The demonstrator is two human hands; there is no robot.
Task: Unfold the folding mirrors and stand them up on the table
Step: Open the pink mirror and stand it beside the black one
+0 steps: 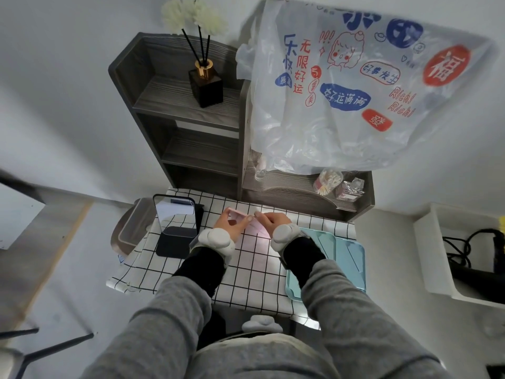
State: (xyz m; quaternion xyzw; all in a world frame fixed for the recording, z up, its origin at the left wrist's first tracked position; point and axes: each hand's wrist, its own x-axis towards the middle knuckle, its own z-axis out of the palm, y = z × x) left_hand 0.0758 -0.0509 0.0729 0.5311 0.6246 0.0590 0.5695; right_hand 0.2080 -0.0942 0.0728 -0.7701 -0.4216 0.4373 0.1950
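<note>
Item 1, pink folding mirror (247, 224): held between both hands above the middle of the checked tablecloth (246, 272), partly opened, one leaf tilted up. I cannot tell whether its lower leaf touches the cloth.

Item 2, left hand (229, 224): curled round the mirror's 9 o'clock edge, thumb pressing the raised leaf. Right hand (272, 221): fingers pinched closed on the 3 o'clock edge.

Item 3, black folding mirror (176, 224): at 9 o'clock from the pink one, just beside the left hand, already standing on its base.

Item 4, light-blue folding mirror (336, 258): at 4 o'clock, lying flat and closed, partly under the right sleeve (303, 253).

Item 5, wooden desk shelf (191, 127): at 12 o'clock, with a reed diffuser (205, 83); a printed plastic bag (360, 86) hangs at 1 o'clock.

Risks, as I judge them: the left wrist sits near the standing black mirror, so a swing outward could topple it. The pinch on the pink edges looks light; forcing the hinge could make it slip onto the cloth. Set too upright, it may fall shut.

Hard to make out: the pink hinge and stand are hidden by fingers and glare. The blue mirror's near corner is covered. The bag hides the shelf's right side.
</note>
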